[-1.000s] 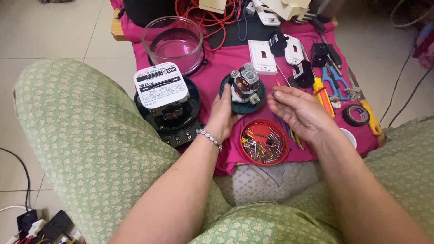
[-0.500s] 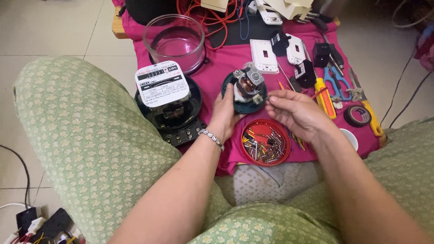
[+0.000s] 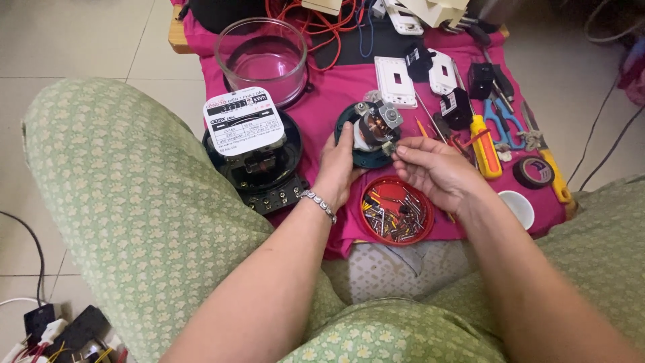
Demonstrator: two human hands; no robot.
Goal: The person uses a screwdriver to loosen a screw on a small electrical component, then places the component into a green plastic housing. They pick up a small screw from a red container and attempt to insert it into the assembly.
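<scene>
On the pink cloth (image 3: pixel 336 87) between my knees, I steady the round dark meter base (image 3: pixel 366 134) with my left hand (image 3: pixel 336 168), thumb and fingers curled against its near rim. My right hand (image 3: pixel 437 175) pinches a small metal piece (image 3: pixel 388 146) against the coil block on top, fingertips closed on it, the other fingers loosely bent.

That piece is tiny, so a slip of my fingertips could, I think, drop it into the red lid (image 3: pixel 396 210) of screws just below, where it would be hard to pick out again. Pushing too hard might also tip the base off its spot. Both forearms reach forward over my lap, wrists bent slightly inward.
</scene>
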